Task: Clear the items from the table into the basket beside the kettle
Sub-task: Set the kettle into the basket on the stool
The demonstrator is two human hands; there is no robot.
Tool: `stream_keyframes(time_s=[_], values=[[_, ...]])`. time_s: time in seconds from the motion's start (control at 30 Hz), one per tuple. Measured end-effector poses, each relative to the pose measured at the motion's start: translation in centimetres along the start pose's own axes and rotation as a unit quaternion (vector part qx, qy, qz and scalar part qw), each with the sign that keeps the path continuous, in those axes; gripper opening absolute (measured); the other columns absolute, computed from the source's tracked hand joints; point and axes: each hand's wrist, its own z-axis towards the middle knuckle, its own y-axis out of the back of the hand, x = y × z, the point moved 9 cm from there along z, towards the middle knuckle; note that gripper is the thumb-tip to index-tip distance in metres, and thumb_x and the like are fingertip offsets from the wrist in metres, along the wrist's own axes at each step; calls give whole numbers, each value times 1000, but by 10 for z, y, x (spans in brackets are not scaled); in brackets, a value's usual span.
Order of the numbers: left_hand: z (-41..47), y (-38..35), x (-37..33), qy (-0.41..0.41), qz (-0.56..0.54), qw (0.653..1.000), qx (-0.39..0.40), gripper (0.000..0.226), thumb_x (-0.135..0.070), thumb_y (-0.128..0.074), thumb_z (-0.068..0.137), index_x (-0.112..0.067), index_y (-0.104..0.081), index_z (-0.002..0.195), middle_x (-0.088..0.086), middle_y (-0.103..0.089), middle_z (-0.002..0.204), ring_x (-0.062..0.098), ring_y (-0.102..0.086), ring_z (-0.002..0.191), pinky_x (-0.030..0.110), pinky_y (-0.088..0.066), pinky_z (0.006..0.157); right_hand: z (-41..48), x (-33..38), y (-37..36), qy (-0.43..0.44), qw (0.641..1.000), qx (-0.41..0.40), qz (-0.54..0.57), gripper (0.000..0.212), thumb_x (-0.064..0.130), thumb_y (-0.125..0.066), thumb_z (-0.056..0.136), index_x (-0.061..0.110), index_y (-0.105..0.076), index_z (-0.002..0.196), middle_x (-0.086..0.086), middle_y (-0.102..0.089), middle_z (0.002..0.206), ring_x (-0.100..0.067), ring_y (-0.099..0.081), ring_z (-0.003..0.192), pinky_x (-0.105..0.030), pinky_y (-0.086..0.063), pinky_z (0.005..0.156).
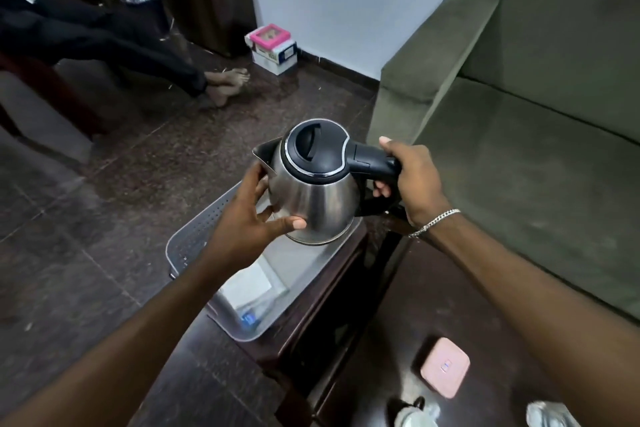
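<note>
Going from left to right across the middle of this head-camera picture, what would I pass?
The left hand → kettle → right hand → green sofa.

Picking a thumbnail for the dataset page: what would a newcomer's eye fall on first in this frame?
First the steel kettle in mid-frame: the right hand grips its black handle and the left hand cups its body, over the far end of the grey basket on the dark wooden table. Next come the green sofa filling the right side and the pink square pad at lower right.
</note>
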Motion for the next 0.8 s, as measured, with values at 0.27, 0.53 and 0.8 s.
stream_keyframes(time_s=[0.27, 0.53, 0.8], values=[[15, 15, 70, 57, -21, 998, -3, 105, 5, -88, 73, -31, -32, 155, -14, -45, 154, 6, -42, 142, 23, -51, 104, 17, -67, -33, -29, 999, 15, -31, 62, 35, -48, 97, 4, -57, 44, -12, -50, 37, -25, -50, 38, -27, -40, 47], [19, 18, 101, 88, -50, 995, 1, 104, -6, -89, 70, -37, -33, 152, -19, -45, 154, 7, -42, 144, 29, -49, 107, 28, -84, -40, -23, 998, 20, -54, 59, 33, -48, 99, 6, -57, 47, -7, -51, 37, -21, -49, 37, -23, -40, 46], [-2, 88, 136, 170, 292, 940, -44, 102, -23, -93, 73, -17, -35, 157, 11, -46, 156, 30, -47, 139, 44, -43, 111, -16, -20, -25, 181, 907, -203, -322, 24, 36, -46, 107, 18, -61, 111, -2, -59, 106, -22, -53, 99, -27, -33, 98]])
